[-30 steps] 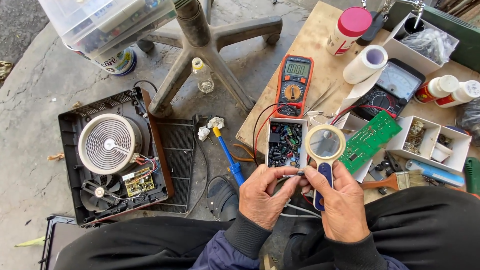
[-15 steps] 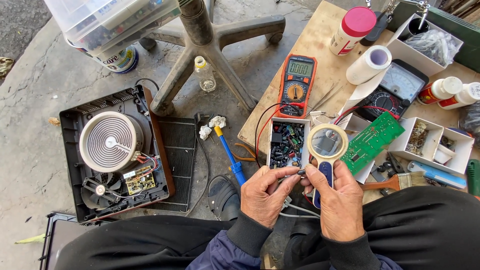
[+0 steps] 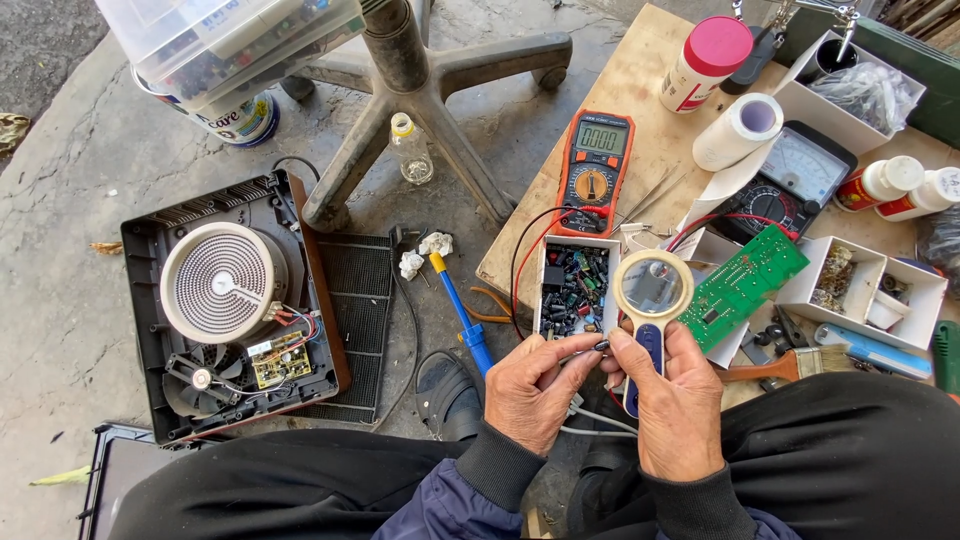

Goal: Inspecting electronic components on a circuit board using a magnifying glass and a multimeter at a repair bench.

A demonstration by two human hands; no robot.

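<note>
Too small to identify: dark part pinched between left hand (image 3: 540, 390) thumb and forefinger, mostly covered by fingertips. Blue handle of magnifying glass (image 3: 652, 287) largely hidden inside closed right hand (image 3: 680, 410) grip; lens upright above both hands, just past the pinched part, over white box of components (image 3: 574, 290) at desk (image 3: 640, 110) edge. Green circuit board (image 3: 742, 285) beside lens.

Magnifier (image 3: 652, 290) – glossy plastic, glass lens; workboard (image 3: 640, 90) – matt wood.
</note>
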